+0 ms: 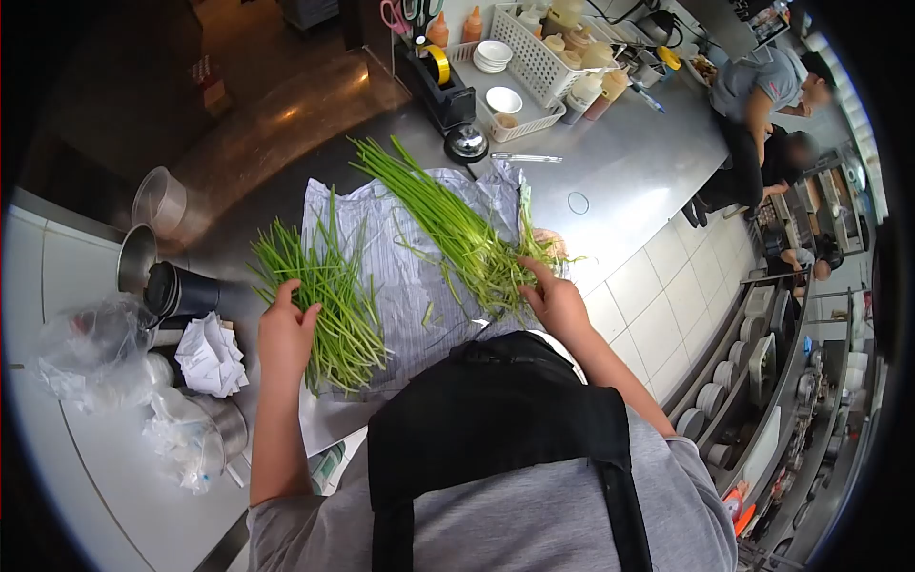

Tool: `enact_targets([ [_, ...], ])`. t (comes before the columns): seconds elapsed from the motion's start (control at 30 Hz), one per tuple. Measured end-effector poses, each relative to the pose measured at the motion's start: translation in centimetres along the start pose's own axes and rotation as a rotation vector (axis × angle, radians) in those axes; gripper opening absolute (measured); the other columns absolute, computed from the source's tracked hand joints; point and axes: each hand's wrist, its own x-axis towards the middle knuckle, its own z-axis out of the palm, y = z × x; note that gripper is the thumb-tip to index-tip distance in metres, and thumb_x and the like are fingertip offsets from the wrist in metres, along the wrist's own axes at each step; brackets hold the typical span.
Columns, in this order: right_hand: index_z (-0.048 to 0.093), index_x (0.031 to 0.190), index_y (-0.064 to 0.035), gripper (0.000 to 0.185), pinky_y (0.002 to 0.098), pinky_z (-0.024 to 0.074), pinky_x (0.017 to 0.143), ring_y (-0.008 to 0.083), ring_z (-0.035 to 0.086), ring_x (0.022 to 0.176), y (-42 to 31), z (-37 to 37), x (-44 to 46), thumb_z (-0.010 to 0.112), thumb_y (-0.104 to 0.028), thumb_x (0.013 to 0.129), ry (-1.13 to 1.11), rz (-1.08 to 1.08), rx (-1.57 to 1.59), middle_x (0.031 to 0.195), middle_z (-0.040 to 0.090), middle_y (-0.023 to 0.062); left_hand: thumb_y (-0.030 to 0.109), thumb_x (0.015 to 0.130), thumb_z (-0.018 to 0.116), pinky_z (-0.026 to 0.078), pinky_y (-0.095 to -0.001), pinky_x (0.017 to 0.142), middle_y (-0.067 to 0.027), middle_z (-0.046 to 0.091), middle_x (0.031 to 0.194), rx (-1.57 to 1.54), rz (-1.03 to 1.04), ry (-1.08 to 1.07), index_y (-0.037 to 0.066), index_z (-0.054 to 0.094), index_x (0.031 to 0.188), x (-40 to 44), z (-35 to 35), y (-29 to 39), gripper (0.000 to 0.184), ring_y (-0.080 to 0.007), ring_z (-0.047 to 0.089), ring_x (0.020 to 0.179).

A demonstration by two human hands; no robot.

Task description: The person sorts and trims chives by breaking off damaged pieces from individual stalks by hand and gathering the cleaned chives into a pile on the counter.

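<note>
Two heaps of chives, long thin green stalks, lie on a creased grey sheet (396, 286) spread over a steel counter. My left hand (289, 322) rests at the near left edge of the left heap (338, 319), touching the stalks with thumb and forefinger apart. At the right heap (434, 214), my right hand (556, 303) is beside the pale, tangled root ends, its forefinger stretched out and its thumb apart from it. Loose trimmings (429, 313) are scattered between the heaps. The other fingers of both hands are partly hidden.
A tape dispenser (438, 91), a call bell (466, 143) and a white basket of bottles (534, 62) stand at the back. A pen (527, 157) lies before them. At left are a dark cup (181, 289) and crumpled paper (212, 355). A co-worker (758, 91) stands at far right.
</note>
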Motion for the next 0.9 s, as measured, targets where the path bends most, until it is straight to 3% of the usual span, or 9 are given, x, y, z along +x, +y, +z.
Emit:
enact_targets([
  [0.07,0.051,0.103,-0.0103,0.028,0.0413,0.0466,0.052,0.0312,0.06,0.057,-0.8,0.5,-0.3,0.066,-0.021,0.082,0.141,0.047,-0.187,0.063,0.06,0.0131,0.018,0.079,0.069,0.047,-0.0379,0.062,-0.0103,0.059,0.088,0.303,0.061,0.21,0.008,0.055,0.109,0.1,0.0,0.8,0.035,-0.0256,0.06,0.072],
  [0.1,0.051,0.103,-0.0103,0.028,0.0413,0.0466,0.052,0.0312,0.06,0.057,-0.4,-0.6,-1.1,0.066,-0.021,0.082,0.141,0.058,-0.207,0.063,0.06,0.0131,0.018,0.079,0.069,0.047,-0.0379,0.062,-0.0103,0.059,0.088,0.283,0.067,0.2,0.008,0.055,0.109,-0.1,0.5,2.1,0.035,-0.0256,0.06,0.072],
  [0.2,0.054,0.086,-0.0086,0.017,0.0407,0.0468,0.054,0.0305,0.06,0.06,-0.3,-0.6,-1.3,0.067,-0.017,0.079,0.227,-0.047,-0.143,0.072,0.06,0.0108,0.017,0.078,0.069,0.048,-0.0372,0.065,-0.0086,0.058,0.092,0.129,0.372,0.203,0.011,0.058,0.106,1.5,1.1,4.2,0.031,-0.0257,0.06,0.077],
  [0.37,0.06,0.086,-0.0074,0.011,0.0409,0.0492,0.064,0.0307,0.061,0.076,-0.8,-0.2,-2.0,0.066,-0.01,0.076,0.234,-0.198,-0.109,0.085,0.058,0.0099,0.014,0.081,0.064,0.048,-0.0361,0.07,-0.007,0.058,0.089,-0.027,0.631,0.081,0.011,0.064,0.094,7.1,6.2,10.8,0.013,-0.0267,0.06,0.081],
  [0.5,0.063,0.102,-0.0091,0.023,0.038,0.0501,0.067,0.0313,0.06,0.078,-1.9,-0.8,-3.3,0.066,-0.01,0.079,0.219,-0.223,-0.068,0.093,0.058,0.0113,0.012,0.079,0.06,0.049,-0.0378,0.071,-0.0071,0.059,0.091,-0.003,0.813,0.197,0.012,0.066,0.088,13.0,11.5,12.5,0.012,-0.0264,0.06,0.084],
  [0.57,0.063,0.102,-0.009,0.022,0.0376,0.0502,0.067,0.0315,0.06,0.078,-1.4,-0.6,-4.1,0.065,-0.011,0.08,0.165,-0.207,-0.007,0.093,0.058,0.011,0.011,0.077,0.06,0.049,-0.0384,0.072,-0.0075,0.06,0.092,0.042,0.832,0.186,0.013,0.068,0.09,14.6,12.1,12.8,0.015,-0.0269,0.06,0.084],
  [0.63,0.063,0.102,-0.0086,0.021,0.0364,0.0504,0.067,0.0306,0.06,0.077,-1.0,-0.7,-4.6,0.065,-0.01,0.081,0.19,-0.219,0.025,0.092,0.058,0.0108,0.01,0.077,0.061,0.049,-0.0391,0.072,-0.0078,0.06,0.093,0.149,0.789,0.033,0.013,0.067,0.089,15.1,11.8,13.2,0.014,-0.0269,0.06,0.083],
  [0.7,0.064,0.1,-0.0075,0.019,0.0351,0.0503,0.067,0.0294,0.06,0.077,-0.7,-0.7,-5.2,0.065,-0.009,0.081,0.167,-0.112,0.108,0.091,0.058,0.0106,0.009,0.077,0.062,0.049,-0.0394,0.072,-0.0077,0.059,0.094,0.08,0.792,0.058,0.012,0.066,0.088,14.7,11.2,13.4,0.012,-0.0269,0.06,0.083],
  [0.9,0.064,0.098,-0.0066,0.016,0.0346,0.0501,0.068,0.0287,0.06,0.077,-0.5,0.0,-5.3,0.065,-0.008,0.082,0.203,-0.173,0.144,0.09,0.059,0.0104,0.01,0.076,0.065,0.049,-0.0373,0.074,-0.004,0.058,0.096,0.06,0.791,0.031,0.013,0.066,0.085,14.2,11.0,11.9,0.01,-0.024,0.059,0.089],
])
